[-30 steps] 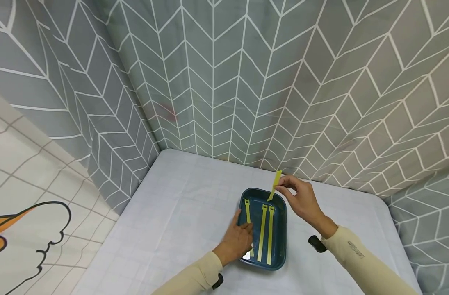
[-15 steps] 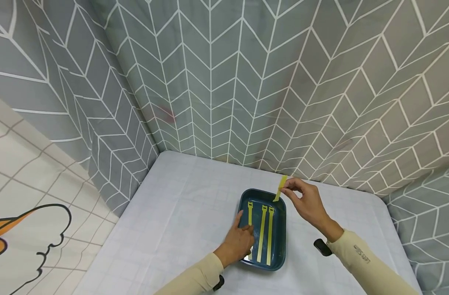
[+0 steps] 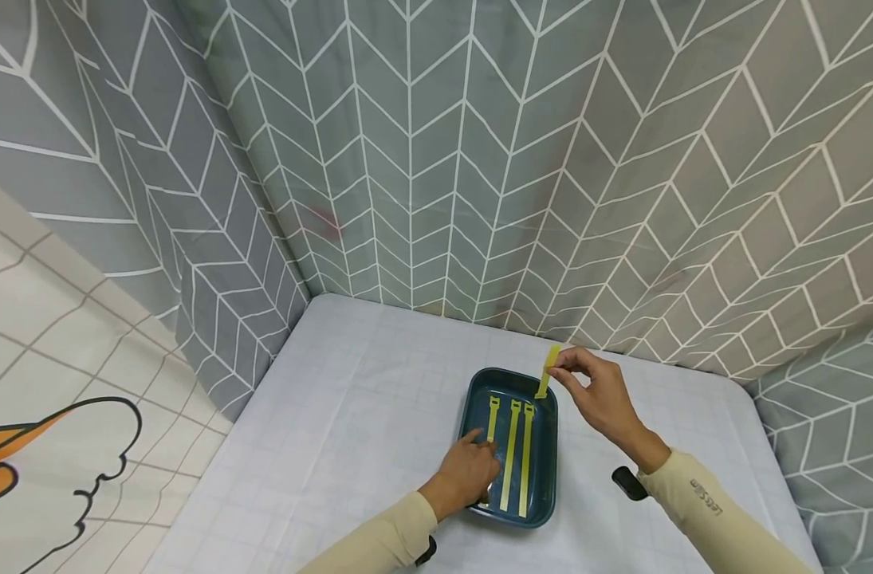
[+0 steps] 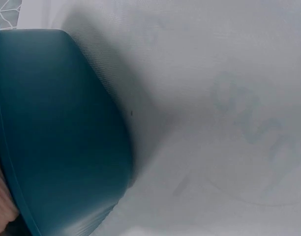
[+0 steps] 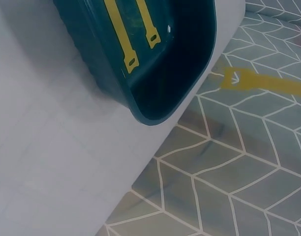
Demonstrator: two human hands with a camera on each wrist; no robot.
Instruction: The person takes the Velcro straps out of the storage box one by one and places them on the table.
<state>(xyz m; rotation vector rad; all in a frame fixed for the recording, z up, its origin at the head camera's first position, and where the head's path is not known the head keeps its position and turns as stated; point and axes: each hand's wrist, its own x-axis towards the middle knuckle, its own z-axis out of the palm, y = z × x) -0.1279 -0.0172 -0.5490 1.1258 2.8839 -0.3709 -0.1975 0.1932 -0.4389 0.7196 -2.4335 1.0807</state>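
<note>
My right hand [image 3: 599, 397] pinches a yellow hook-and-loop cable tie [image 3: 549, 371] between thumb and fingertips. Its slotted head hangs down by the far right corner of a dark teal tray [image 3: 508, 519]. In the right wrist view the held cable tie [image 5: 268, 82] appears apart from the tray. My left hand [image 3: 466, 473] reaches over the tray's left rim, fingertips on the leftmost cable tie [image 3: 493, 410] and covering part of it. Two more cable ties, a middle one [image 3: 511, 458] and a right one [image 3: 525, 462], lie lengthwise side by side, heads at the far end.
The tray stands on a table with a white cloth [image 3: 364, 399]. A grey curtain with white chevrons [image 3: 436, 199] hangs along the table's far edge. In the left wrist view the tray's outer wall [image 4: 57, 123] fills the left side.
The leftmost cable tie has slid right, closer to the other two, with my left fingers on it. My right hand has shifted slightly right and down, still pinching its cable tie.
</note>
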